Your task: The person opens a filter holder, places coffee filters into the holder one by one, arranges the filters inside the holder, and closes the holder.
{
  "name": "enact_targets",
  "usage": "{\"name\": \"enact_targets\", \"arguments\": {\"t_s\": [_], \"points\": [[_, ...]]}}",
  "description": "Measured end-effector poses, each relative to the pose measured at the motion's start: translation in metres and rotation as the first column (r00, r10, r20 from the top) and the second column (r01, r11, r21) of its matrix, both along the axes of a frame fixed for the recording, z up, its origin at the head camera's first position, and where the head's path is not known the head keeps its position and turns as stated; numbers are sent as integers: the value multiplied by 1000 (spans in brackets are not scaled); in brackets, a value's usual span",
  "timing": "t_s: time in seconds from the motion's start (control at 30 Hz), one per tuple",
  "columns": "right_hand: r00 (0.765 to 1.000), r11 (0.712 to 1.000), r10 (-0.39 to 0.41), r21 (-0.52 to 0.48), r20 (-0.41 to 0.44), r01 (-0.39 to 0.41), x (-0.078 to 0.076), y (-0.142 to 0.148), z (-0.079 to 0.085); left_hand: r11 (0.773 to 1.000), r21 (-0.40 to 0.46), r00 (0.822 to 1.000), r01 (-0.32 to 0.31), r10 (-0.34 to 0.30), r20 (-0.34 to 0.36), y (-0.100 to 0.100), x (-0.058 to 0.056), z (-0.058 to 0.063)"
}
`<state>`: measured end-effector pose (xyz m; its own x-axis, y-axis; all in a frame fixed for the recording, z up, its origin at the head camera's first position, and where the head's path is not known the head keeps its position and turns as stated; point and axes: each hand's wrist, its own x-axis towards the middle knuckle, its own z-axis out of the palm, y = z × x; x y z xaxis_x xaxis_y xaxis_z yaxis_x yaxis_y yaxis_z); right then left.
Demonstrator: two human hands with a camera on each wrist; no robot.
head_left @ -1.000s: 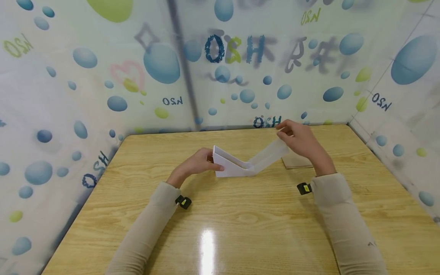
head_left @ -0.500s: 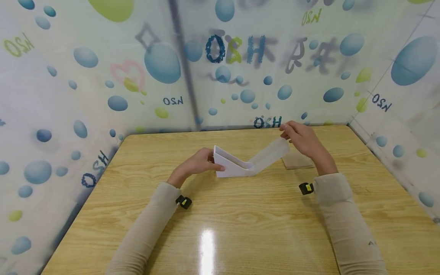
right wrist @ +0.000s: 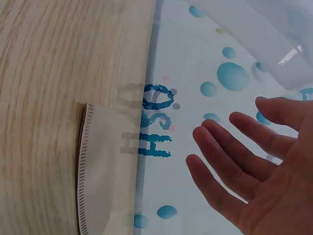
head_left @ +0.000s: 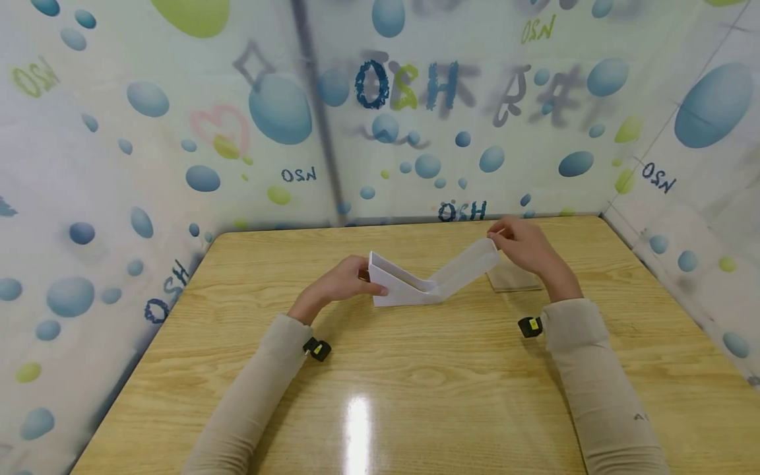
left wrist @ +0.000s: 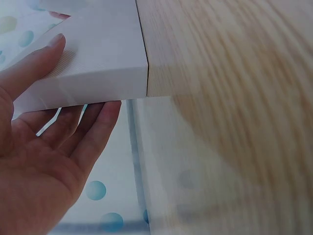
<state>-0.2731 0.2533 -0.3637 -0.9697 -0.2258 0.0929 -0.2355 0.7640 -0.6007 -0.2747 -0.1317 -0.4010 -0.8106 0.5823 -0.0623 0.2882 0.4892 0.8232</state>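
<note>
A white wedge-shaped case (head_left: 394,285) stands on the wooden table, its translucent lid (head_left: 466,269) tilted up to the right. My left hand (head_left: 341,280) grips the case's left end, with the thumb on the near face and fingers round the back. The left wrist view shows the thumb and fingers on opposite sides of the white case (left wrist: 102,81). My right hand (head_left: 522,245) is by the lid's raised end. In the right wrist view, this right hand (right wrist: 244,164) has its fingers spread, holding nothing, close below the translucent lid (right wrist: 269,44).
Beige crimped-edge papers (head_left: 513,277), like coffee filters, lie on the table beneath the right hand; their stitched-looking edge shows in the right wrist view. A patterned curtain (head_left: 404,132) stands behind the table (head_left: 427,382) and at both sides.
My right hand has let go of the lid's raised end, moved slightly right, then dropped a little beside it. The lid stays raised; the left hand and case have not moved.
</note>
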Motion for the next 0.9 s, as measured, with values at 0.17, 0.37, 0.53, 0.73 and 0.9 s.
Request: {"name": "enact_targets", "arguments": {"t_s": [0.17,0.37,0.53,0.73,0.9], "points": [[998,999,18,33,67,-20,-2,4,-5,1000,4,1000,6,-6,1,0,0,0],[995,997,26,74,98,-33,-5,14,-13,1000,11,1000,5,-5,1,0,0,0],[987,990,19,134,159,-41,-4,23,-16,1000,13,1000,9,-9,-1,0,0,0],[967,980,-6,195,255,-45,-5,31,-16,1000,14,1000,4,-4,2,0,0,-1],[935,970,-21,234,355,-67,-7,33,-20,1000,9,1000,-1,1,3,0,0,-2]]}}
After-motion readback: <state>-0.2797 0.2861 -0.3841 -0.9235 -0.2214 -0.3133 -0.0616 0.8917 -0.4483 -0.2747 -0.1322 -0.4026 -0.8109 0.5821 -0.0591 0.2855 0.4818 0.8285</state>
